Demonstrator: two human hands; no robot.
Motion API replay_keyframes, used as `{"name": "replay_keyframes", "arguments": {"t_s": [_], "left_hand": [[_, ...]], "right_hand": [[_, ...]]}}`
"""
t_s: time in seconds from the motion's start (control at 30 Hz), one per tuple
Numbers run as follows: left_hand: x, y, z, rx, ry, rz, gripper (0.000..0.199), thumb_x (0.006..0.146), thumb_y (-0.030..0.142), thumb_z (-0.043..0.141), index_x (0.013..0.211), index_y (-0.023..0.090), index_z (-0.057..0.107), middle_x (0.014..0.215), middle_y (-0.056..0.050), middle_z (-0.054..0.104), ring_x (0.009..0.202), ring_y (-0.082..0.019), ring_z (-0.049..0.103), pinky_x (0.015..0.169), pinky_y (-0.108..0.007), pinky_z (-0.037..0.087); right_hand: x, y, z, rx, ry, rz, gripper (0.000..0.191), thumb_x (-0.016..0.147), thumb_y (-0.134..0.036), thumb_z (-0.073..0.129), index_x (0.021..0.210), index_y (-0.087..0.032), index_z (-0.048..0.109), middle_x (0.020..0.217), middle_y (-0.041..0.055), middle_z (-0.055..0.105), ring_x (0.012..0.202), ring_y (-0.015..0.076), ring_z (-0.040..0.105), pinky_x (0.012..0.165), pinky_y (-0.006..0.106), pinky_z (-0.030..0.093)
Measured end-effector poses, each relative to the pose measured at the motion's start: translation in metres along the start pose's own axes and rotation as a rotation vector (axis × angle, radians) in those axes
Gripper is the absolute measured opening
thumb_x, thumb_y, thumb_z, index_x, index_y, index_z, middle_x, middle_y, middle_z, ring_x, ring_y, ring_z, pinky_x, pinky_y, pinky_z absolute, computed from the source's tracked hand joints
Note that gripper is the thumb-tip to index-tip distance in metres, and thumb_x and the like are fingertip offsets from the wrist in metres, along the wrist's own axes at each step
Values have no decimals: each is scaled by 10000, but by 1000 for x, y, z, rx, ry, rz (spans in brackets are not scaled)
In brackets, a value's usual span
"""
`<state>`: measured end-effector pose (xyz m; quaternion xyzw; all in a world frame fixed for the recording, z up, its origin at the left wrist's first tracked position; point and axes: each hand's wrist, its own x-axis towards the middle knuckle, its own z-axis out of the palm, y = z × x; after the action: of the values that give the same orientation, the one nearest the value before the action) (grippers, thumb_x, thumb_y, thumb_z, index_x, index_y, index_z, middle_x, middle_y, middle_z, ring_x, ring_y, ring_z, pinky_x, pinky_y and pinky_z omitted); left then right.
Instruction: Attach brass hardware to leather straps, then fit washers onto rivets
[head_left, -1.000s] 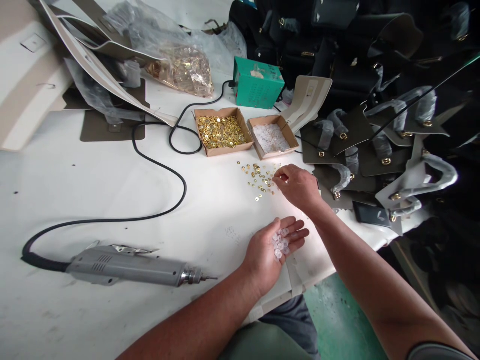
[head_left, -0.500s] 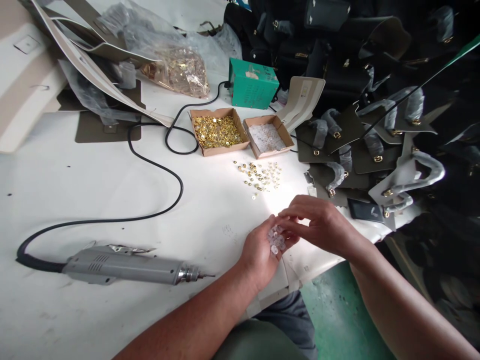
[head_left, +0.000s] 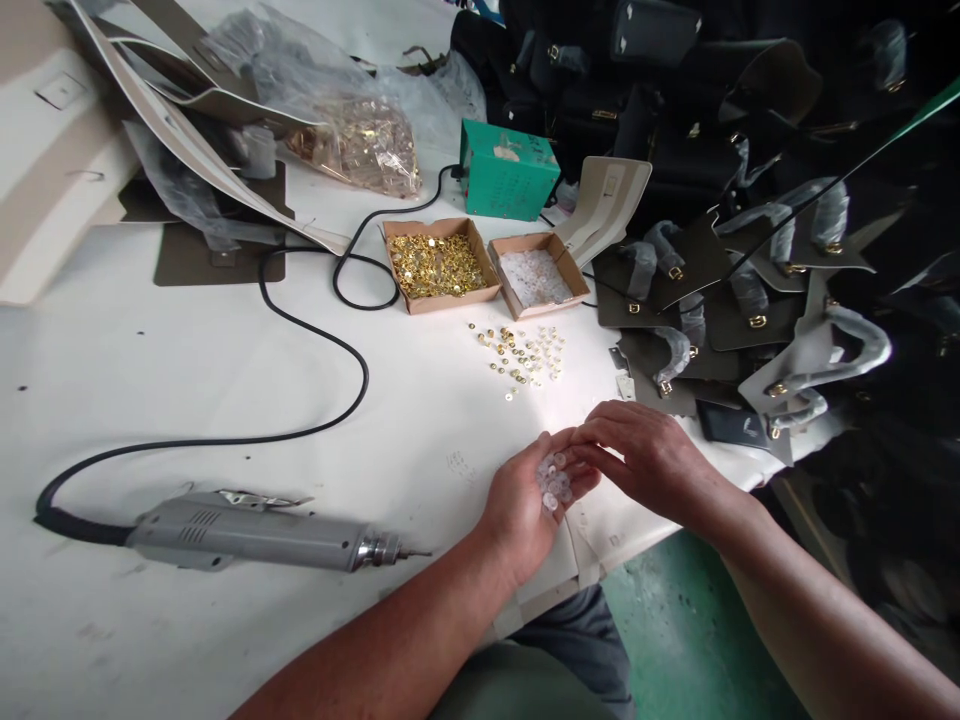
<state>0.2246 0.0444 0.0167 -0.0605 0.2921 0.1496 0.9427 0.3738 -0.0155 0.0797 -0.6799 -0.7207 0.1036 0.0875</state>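
My left hand (head_left: 517,505) is cupped palm up near the table's front edge, holding a small heap of clear plastic washers (head_left: 553,482). From the right, my right hand (head_left: 641,455) reaches over that palm. Its fingers are bent and close together beside the washers, and their tips are partly hidden, so anything between them cannot be made out. Small gold screw-like fittings (head_left: 517,355) lie scattered on the table beyond my hands.
Behind the scattered fittings stand a box of gold fittings (head_left: 396,262) and a box of clear washers (head_left: 517,309). A grey electric screwdriver (head_left: 247,535) lies at left, its black cable (head_left: 364,370) curving toward a green power unit (head_left: 510,175). Bag panels with wrapped handles (head_left: 675,355) crowd the right.
My right hand has shifted slightly down and to the right, its fingers still over the left palm. My left hand keeps the washers in nearly the same place.
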Motion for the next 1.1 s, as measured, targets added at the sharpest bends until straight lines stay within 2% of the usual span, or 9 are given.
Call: {"name": "replay_keyframes", "arguments": {"t_s": [0.1, 0.17, 0.27, 0.33, 0.43, 0.53, 0.7, 1.1], "left_hand": [[-1, 0, 0, 7, 30, 7, 235, 927, 256, 603, 995, 65, 721, 845, -91, 694, 767, -169, 659, 881, -371, 564], [-2, 0, 0, 18, 29, 2, 249, 932, 271, 595, 1007, 69, 720, 923, -122, 725, 827, -201, 694, 905, -382, 558], [-3, 1, 2, 63, 23, -23, 304, 953, 297, 557, 1069, 61, 709, 1111, -186, 734, 992, -277, 722, 949, -395, 539], [-4, 2, 3, 88, 36, -37, 332, 961, 307, 540, 1104, 52, 698, 1173, -209, 722, 1049, -306, 717, 976, -411, 527], [-6, 3, 4, 110, 45, -43, 349, 968, 314, 526, 1117, 49, 696, 1192, -213, 720, 1062, -311, 717, 1009, -425, 511], [-6, 3, 4, 121, 40, -40, 356, 967, 317, 523, 1121, 48, 699, 1201, -223, 715, 1070, -314, 715, 1022, -436, 501], [-4, 2, 2, 111, 26, -45, 365, 968, 321, 521, 1129, 46, 700, 1209, -235, 707, 1067, -314, 715, 1036, -446, 488], [-6, 2, 2, 98, 17, -53, 378, 977, 334, 514, 1129, 39, 696, 1202, -237, 705, 1069, -319, 712, 1007, -432, 493]], "right_hand": [[1, 6, -7, 38, -72, 23, 144, 984, -265, 574, 920, -221, 695, 806, 27, 650, 751, 163, 570, 695, 303, 393], [9, 10, -10, 118, -86, 97, 148, 971, -280, 585, 873, -216, 676, 805, 17, 650, 736, 150, 567, 680, 291, 396], [33, 18, -8, 209, 21, 299, 122, 940, -281, 597, 851, -221, 656, 829, -1, 658, 727, 137, 568, 673, 273, 405], [54, 26, -2, 188, 95, 385, 109, 924, -278, 594, 852, -225, 656, 837, -9, 658, 734, 138, 568, 685, 276, 398], [84, 36, 12, 105, 82, 405, 144, 928, -277, 553, 862, -225, 669, 880, 1, 665, 778, 150, 577, 703, 289, 376], [101, 43, 24, 7, 39, 391, 190, 944, -277, 512, 888, -225, 686, 916, 22, 675, 812, 168, 583, 702, 299, 356], [105, 47, 34, -86, 17, 386, 215, 958, -277, 490, 892, -226, 688, 933, 34, 683, 823, 181, 585, 710, 309, 342], [105, 45, 38, -41, 30, 487, 193, 940, -328, 531, 903, -232, 694, 978, 29, 700, 828, 179, 593, 699, 308, 347]]}}
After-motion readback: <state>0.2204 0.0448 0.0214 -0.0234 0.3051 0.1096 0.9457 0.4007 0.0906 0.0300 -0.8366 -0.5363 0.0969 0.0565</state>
